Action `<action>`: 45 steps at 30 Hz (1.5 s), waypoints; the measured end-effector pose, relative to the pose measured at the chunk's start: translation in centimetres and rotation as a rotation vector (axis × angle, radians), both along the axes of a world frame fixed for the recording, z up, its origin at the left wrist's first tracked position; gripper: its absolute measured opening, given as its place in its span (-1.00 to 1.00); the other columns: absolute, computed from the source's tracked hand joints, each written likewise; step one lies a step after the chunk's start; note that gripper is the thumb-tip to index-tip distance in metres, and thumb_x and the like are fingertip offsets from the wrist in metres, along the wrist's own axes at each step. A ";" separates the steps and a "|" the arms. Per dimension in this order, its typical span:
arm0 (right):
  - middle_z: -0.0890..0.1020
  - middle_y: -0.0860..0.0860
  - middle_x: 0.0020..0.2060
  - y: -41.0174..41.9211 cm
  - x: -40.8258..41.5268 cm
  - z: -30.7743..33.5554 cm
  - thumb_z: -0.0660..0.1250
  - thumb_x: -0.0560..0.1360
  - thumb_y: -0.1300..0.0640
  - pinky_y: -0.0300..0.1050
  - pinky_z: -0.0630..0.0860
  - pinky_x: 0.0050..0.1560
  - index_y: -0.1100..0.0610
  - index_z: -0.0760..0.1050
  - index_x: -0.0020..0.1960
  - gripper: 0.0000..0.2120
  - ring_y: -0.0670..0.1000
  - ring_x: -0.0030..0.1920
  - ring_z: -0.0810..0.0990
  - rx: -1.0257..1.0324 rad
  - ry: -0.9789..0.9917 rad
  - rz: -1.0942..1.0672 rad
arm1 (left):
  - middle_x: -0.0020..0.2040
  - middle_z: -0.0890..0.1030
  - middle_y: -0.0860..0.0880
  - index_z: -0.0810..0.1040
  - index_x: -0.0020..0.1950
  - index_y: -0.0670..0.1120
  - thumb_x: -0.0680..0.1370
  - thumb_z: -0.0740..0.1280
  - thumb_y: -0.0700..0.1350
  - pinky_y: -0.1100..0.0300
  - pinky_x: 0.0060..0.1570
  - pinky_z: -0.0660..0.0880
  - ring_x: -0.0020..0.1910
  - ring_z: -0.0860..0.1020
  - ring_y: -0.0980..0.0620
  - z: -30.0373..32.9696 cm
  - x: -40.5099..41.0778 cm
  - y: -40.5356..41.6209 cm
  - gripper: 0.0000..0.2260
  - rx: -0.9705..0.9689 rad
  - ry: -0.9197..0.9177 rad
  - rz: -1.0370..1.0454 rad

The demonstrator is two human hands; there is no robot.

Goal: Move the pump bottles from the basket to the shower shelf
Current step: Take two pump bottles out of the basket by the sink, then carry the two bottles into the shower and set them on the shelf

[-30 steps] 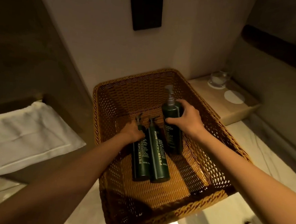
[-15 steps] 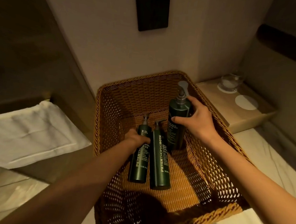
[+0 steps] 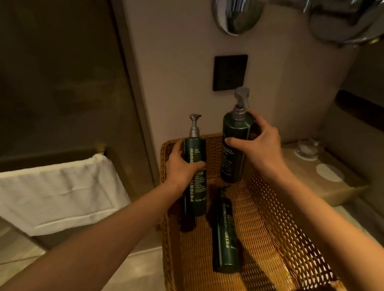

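Note:
A woven wicker basket (image 3: 293, 238) stands on a pale counter. My left hand (image 3: 180, 165) grips a dark green pump bottle (image 3: 195, 179), held upright and lifted above the basket's left side. My right hand (image 3: 259, 145) holds a second, larger dark green pump bottle (image 3: 234, 146) upright over the basket's far end, its grey pump head above the rim. A third green pump bottle (image 3: 225, 236) lies flat on the basket floor, pump end pointing away from me. No shower shelf can be made out.
A folded white towel (image 3: 47, 192) hangs over an edge at the left, beside a dark glass panel (image 3: 55, 67). A black wall plate (image 3: 230, 72) and chrome fittings (image 3: 239, 10) sit above. A wooden tray (image 3: 334, 178) with a glass (image 3: 306, 148) and a white coaster is at the right.
Both hands have risen, each lifting a bottle up out of the basket. The left bottle went from lying flat to upright. The view has tilted upward.

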State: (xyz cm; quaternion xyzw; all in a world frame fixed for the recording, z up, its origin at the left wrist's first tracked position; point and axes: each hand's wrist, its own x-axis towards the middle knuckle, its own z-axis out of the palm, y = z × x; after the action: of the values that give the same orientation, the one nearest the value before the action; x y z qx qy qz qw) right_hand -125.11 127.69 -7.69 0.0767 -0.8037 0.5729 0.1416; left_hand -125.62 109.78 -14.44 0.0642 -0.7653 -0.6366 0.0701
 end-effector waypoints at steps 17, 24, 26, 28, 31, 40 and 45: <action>0.57 -0.15 0.06 -25.9 10.4 9.9 0.55 0.28 0.07 -0.30 0.43 -0.08 -0.04 0.42 0.28 -0.38 -0.19 0.01 0.52 -0.055 0.246 0.322 | 0.06 0.48 0.15 0.29 0.37 0.10 0.34 0.51 -0.26 0.23 -0.01 0.45 -0.02 0.50 0.21 12.7 18.7 -25.9 -0.29 -0.102 0.379 0.390; 0.60 -0.12 0.07 -39.9 18.3 2.9 0.56 0.27 0.10 -0.20 0.52 0.03 -0.01 0.45 0.23 -0.43 -0.14 0.04 0.56 -0.069 0.108 0.569 | 0.16 0.51 0.06 0.31 0.37 0.09 0.31 0.53 -0.26 0.11 0.09 0.46 0.09 0.51 0.07 5.2 32.0 -37.9 -0.28 -0.180 0.208 0.703; 0.58 -0.20 0.04 -43.4 21.2 0.8 0.55 0.28 0.12 -0.31 0.48 -0.04 -0.04 0.44 0.20 -0.46 -0.19 0.01 0.55 -0.085 0.074 0.634 | 0.19 0.50 0.01 0.30 0.38 0.07 0.33 0.51 -0.27 0.08 0.10 0.46 0.10 0.50 0.04 3.4 35.8 -40.4 -0.29 -0.198 0.148 0.757; 0.53 -0.28 -0.01 -46.2 24.1 -1.5 0.55 0.29 0.13 -0.37 0.44 -0.06 -0.09 0.42 0.19 -0.46 -0.25 -0.02 0.52 -0.099 0.040 0.672 | 0.20 0.51 -0.02 0.30 0.40 0.04 0.32 0.51 -0.28 0.11 0.09 0.45 0.09 0.50 0.04 1.8 39.2 -42.3 -0.27 -0.228 0.108 0.791; 0.54 -0.20 0.06 -50.1 28.3 -5.2 0.54 0.30 0.12 -0.34 0.44 -0.02 -0.03 0.42 0.24 -0.44 -0.22 -0.01 0.51 -0.095 -0.033 0.719 | 0.22 0.51 -0.02 0.30 0.40 0.03 0.32 0.50 -0.29 0.16 0.06 0.41 0.10 0.49 0.07 -0.9 44.1 -44.5 -0.28 -0.217 0.061 0.833; 0.47 -0.18 0.10 -58.0 33.6 -9.6 0.52 0.33 0.14 -0.22 0.41 0.06 -0.05 0.37 0.30 -0.39 -0.15 0.09 0.44 0.000 -0.188 0.882 | 0.28 0.47 0.04 0.29 0.40 0.03 0.34 0.50 -0.27 0.15 0.12 0.39 0.14 0.45 0.13 -4.4 51.5 -50.7 -0.30 -0.165 0.015 0.971; 0.52 -0.13 0.15 -63.7 31.6 -10.2 0.54 0.30 0.12 -0.23 0.43 0.05 -0.06 0.39 0.29 -0.38 -0.12 0.13 0.47 0.017 -0.163 0.934 | 0.21 0.45 0.15 0.29 0.40 0.07 0.35 0.50 -0.24 0.18 0.14 0.37 0.18 0.43 0.15 -4.7 50.9 -55.3 -0.30 -0.188 0.044 1.041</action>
State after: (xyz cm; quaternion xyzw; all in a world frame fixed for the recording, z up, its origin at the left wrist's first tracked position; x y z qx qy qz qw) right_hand -93.51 63.98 -17.89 0.3856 -0.6963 0.5730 -0.1953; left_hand -74.74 54.45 -19.15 0.4157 -0.6842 -0.4476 0.3984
